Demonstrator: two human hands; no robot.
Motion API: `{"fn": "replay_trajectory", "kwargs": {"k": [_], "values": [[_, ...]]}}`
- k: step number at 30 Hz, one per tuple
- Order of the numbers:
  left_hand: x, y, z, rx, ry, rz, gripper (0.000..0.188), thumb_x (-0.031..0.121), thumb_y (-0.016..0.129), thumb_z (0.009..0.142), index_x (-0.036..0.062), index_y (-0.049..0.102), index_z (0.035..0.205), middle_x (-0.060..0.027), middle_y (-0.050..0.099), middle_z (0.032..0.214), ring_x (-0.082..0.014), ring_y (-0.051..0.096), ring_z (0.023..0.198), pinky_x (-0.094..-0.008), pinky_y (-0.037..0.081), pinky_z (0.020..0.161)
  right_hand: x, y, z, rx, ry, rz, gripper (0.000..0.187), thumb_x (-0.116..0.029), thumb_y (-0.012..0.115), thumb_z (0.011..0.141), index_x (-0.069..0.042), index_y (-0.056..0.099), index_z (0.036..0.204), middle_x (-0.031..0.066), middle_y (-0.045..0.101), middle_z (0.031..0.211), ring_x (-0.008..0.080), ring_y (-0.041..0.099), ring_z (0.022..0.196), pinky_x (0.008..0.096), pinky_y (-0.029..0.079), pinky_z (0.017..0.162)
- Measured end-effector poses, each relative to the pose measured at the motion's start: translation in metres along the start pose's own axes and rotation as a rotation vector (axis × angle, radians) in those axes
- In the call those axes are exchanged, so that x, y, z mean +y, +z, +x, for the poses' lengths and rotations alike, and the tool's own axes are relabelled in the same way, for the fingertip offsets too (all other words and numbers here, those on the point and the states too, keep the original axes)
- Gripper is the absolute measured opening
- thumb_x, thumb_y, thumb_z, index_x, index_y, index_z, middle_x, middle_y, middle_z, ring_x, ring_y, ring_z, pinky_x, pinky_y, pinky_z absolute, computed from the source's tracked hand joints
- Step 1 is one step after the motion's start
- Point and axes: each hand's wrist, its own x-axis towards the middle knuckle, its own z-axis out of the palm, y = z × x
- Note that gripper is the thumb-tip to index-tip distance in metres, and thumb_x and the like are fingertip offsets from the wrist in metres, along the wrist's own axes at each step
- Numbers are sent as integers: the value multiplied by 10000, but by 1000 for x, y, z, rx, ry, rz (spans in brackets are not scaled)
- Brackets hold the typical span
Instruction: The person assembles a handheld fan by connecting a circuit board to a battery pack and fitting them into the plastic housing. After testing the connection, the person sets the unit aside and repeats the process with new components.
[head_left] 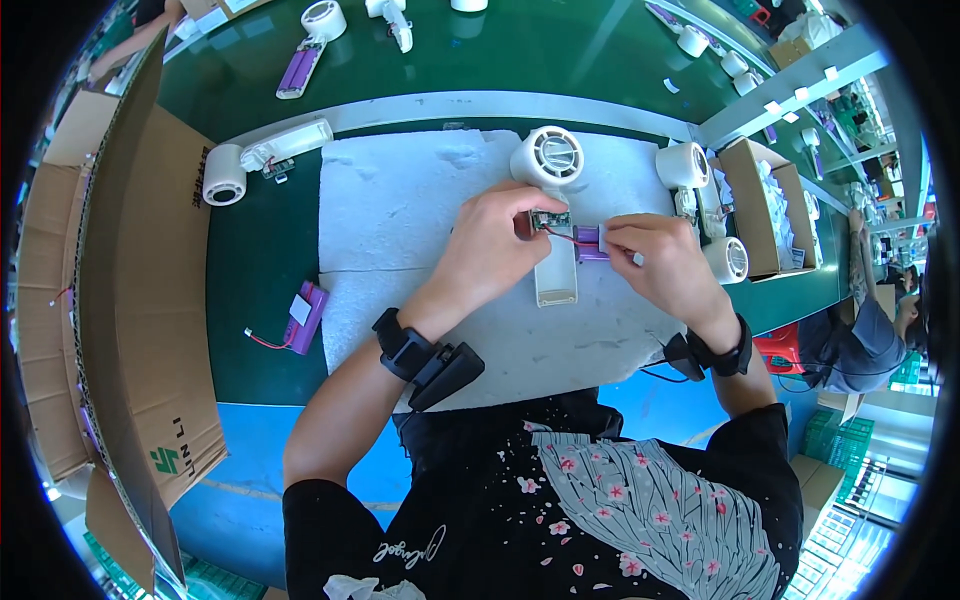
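On the pale foam mat [400,225] lies a white handheld fan [556,285], its round head away from me and its handle shell open. My left hand [495,240] is closed at the upper handle, thumb and forefinger pinching a small green circuit board [551,219]. Just right of the handle, my right hand [660,262] grips a purple battery pack [587,243] with a white pad on it; its fingers cover part of the pack. A thin red wire [562,237] runs between board and pack.
Another purple battery pack [306,318] lies left of the mat. A fan [226,175] stands at the far left, and more fans [683,166] sit on the right beside a cardboard box [765,215] of parts. A tall carton [150,300] walls off the left. A person [850,340] sits far right.
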Motion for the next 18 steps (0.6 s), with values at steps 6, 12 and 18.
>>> {"fn": "replay_trajectory", "kwargs": {"k": [6, 12, 18], "values": [[-1, 0, 1, -1, 10, -17, 269, 4, 626, 748, 37, 701, 1005, -44, 628, 848, -80, 528, 633, -234, 449, 597, -6, 4, -5, 117, 18, 103, 67, -16, 708, 759, 29, 660, 766, 149, 689, 947, 304, 662, 712, 339, 552, 654], [-3, 3, 1, 4, 17, -6, 269, -8, 618, 752, 40, 702, 1004, -46, 634, 858, -79, 531, 631, -228, 446, 596, -6, 6, -6, 70, 26, 74, 92, 1, 666, 783, 22, 599, 842, 140, 645, 979, 324, 636, 744, 363, 527, 636], [-8, 3, 1, 14, -5, -22, 294, -45, 610, 744, 49, 706, 1006, -41, 643, 854, -78, 539, 626, -230, 450, 589, 8, 10, -2, 57, -56, -100, 111, 2, 573, 811, -3, 510, 902, 153, 572, 1012, 369, 588, 759, 407, 495, 633]]}}
